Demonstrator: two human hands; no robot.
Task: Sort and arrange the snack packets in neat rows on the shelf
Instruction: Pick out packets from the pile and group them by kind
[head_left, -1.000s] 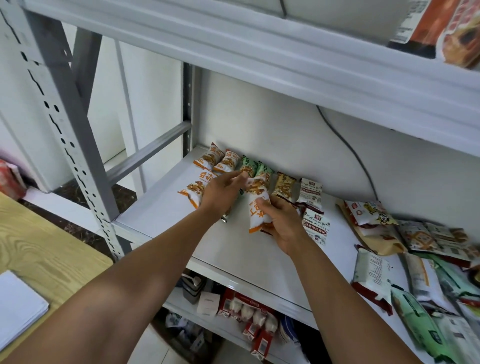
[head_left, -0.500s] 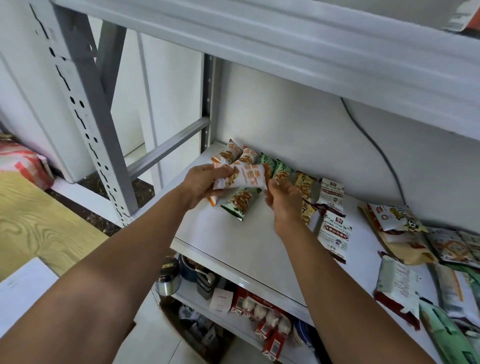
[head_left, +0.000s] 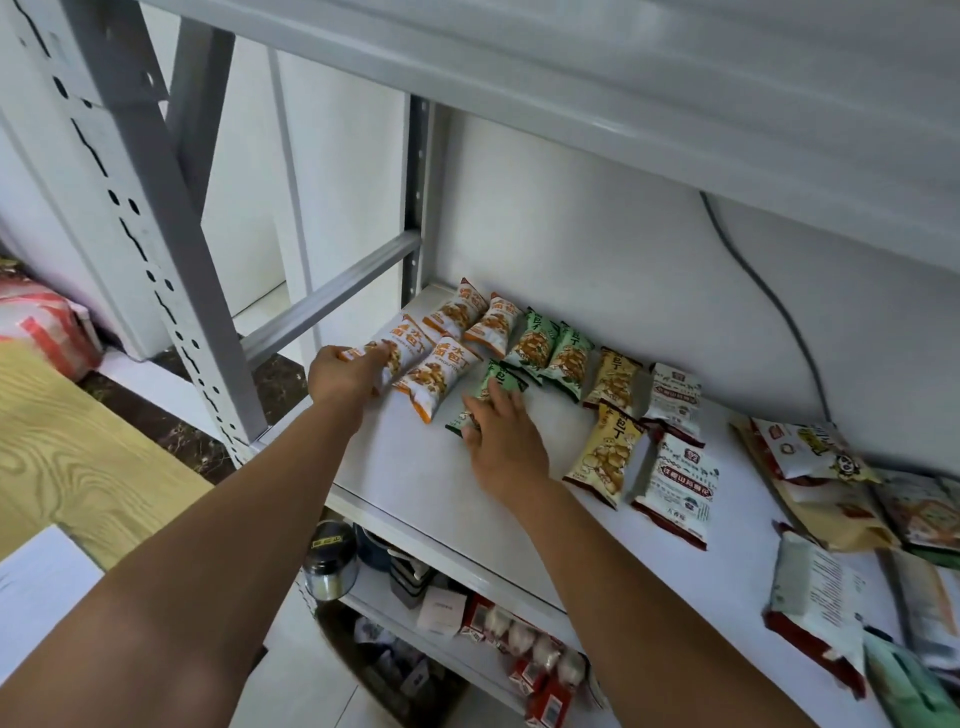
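Storeroom or small shop stock area: grey slotted-steel shelving (head_left: 166, 218) carries rows of snack packets (head_left: 540, 348) on a white shelf (head_left: 415, 467), with more packaged goods (head_left: 519, 636) stacked below.

Bare left hand (head_left: 344, 372) and right hand (head_left: 506, 441)

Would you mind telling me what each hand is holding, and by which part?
Left hand grips an orange packet by its near end; right hand only presses flat on a green packet.
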